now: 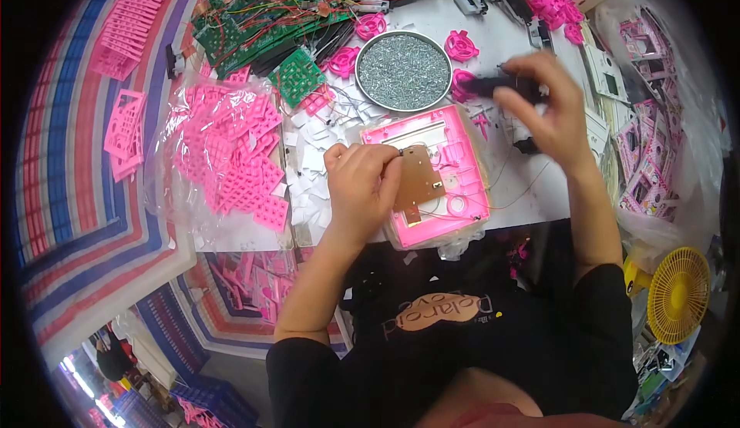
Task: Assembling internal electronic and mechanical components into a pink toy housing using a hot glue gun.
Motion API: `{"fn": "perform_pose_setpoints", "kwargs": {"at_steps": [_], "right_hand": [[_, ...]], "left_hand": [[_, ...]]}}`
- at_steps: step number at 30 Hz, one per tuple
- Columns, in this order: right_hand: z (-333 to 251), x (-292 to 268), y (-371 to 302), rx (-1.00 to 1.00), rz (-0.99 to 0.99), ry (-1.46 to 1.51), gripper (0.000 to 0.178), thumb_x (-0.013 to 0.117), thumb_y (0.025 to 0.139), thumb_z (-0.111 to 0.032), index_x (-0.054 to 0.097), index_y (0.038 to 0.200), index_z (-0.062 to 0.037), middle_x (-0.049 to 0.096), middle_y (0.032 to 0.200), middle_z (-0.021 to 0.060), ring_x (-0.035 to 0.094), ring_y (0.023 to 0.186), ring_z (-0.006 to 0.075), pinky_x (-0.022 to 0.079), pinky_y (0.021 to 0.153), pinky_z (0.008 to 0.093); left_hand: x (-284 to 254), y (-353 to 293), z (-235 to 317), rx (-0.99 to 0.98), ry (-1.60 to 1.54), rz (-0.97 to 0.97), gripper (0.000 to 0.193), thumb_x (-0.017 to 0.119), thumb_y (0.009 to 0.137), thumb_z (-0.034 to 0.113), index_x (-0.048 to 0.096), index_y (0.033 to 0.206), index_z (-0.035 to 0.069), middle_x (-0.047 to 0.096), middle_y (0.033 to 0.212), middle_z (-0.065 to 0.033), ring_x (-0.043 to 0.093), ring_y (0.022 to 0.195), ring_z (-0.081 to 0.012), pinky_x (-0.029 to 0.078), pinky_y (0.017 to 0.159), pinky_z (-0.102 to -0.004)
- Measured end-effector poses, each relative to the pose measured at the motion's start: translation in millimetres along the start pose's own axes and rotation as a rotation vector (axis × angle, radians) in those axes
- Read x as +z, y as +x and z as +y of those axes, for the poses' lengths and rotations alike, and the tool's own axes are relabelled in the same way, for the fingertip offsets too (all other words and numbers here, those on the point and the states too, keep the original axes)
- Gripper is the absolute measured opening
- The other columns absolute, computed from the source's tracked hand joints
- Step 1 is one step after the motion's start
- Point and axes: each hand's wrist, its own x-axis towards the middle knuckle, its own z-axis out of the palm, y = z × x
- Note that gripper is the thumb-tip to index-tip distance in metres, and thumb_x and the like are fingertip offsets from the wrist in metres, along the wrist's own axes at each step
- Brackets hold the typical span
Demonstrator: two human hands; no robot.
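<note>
My left hand (361,187) is closed on the edge of a brown circuit board (420,180), thumb on top. The board lies within a pink plastic housing (476,177) that rests on the table in front of me. Thin wires run out from the board to the right. My right hand (551,108), smeared by motion, is raised right of the housing, with thumb and forefinger curved around a dark elongated tool (489,87). Its exact kind is blurred. Beyond the housing stands a round tin of small metal screws (404,70).
Pink plastic parts (223,151) fill a clear bag on the left. Green circuit boards with wires (254,31) are heaped at the far left. Pink rings (461,45) lie around the tin. White panels (605,73) and bagged printed parts (651,143) line the right, above a yellow fan (678,295).
</note>
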Motion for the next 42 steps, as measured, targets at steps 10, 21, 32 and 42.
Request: {"fn": "perform_pose_setpoints", "kwargs": {"at_steps": [10,21,32,42], "right_hand": [[-68,45,16,0.215,-0.604,-0.385,0.043,0.068,0.091,-0.043,0.068,0.100,-0.0005,0.070,0.082,0.0199,0.069,0.083,0.0401,0.055,0.075,0.0500],[-24,33,-10,-0.366,-0.606,0.118,0.057,0.085,0.068,-0.014,0.064,0.121,-0.0045,0.064,0.114,0.0120,0.061,0.106,0.0337,0.053,0.087,0.0411],[-28,62,-39,-0.260,-0.366,0.153,0.056,0.082,0.076,-0.021,0.060,0.125,-0.0067,0.063,0.110,0.0111,0.058,0.104,0.0352,0.050,0.089,0.0442],[-36,60,-25,-0.296,-0.570,0.111,0.043,0.078,0.077,-0.014,0.063,0.117,-0.0097,0.061,0.117,0.0088,0.056,0.110,0.0323,0.052,0.090,0.0427]], "left_hand": [[-6,4,-8,-0.040,0.001,-0.031,0.006,0.071,0.088,0.010,0.067,0.092,0.009,0.069,0.084,-0.0047,0.063,0.077,-0.0229,0.036,0.082,-0.0377],[-18,15,-14,0.000,-0.110,-0.157,0.005,0.071,0.089,0.010,0.069,0.092,0.007,0.068,0.081,-0.0054,0.060,0.070,-0.0212,0.042,0.081,-0.0346],[-35,41,-17,0.054,-0.077,-0.479,0.009,0.073,0.088,0.017,0.069,0.089,0.009,0.068,0.083,-0.0057,0.065,0.082,-0.0255,0.042,0.087,-0.0413],[-42,44,-10,0.332,0.149,-0.552,0.014,0.076,0.087,0.018,0.070,0.098,0.012,0.070,0.088,-0.0028,0.065,0.085,-0.0230,0.042,0.088,-0.0417]]}}
